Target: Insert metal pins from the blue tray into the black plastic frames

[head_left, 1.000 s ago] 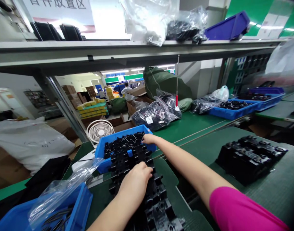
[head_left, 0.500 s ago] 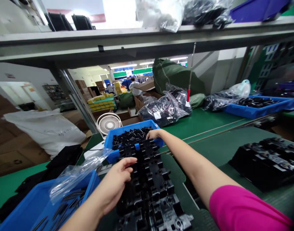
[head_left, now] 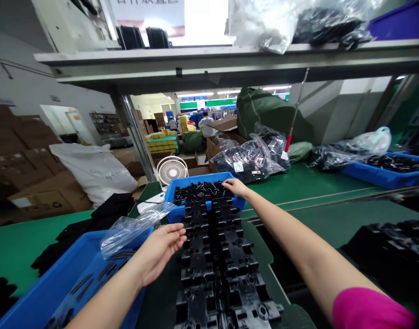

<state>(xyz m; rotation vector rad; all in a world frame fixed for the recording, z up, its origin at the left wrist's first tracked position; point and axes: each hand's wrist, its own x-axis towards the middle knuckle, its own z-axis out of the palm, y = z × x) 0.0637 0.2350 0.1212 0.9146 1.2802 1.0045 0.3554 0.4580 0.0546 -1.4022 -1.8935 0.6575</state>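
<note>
My right hand (head_left: 235, 187) rests at the far right corner of a blue plastic bin (head_left: 204, 177), its fingertips among the small black pins (head_left: 199, 194) that fill it. I cannot tell whether it grips one. My left hand (head_left: 159, 251) hangs open and empty just left of a stack of black moulded plastic trays (head_left: 219, 269), close to a crumpled clear plastic bag (head_left: 132, 233). The bag lies over the rim of a second blue bin (head_left: 58, 278), which holds loose black pins.
A second stack of black trays (head_left: 388, 251) lies on the green bench at right. Behind the bin stand a white fan (head_left: 171, 170) and bulging bags of black parts (head_left: 247, 160). A grey shelf (head_left: 209, 57) runs overhead. Cardboard boxes and a white sack stand at left.
My left hand has lifted off the tray stack and moved left, its fingers opening. My right hand stays at the bin's edge. The whole view has swung, with the background shifting right.
</note>
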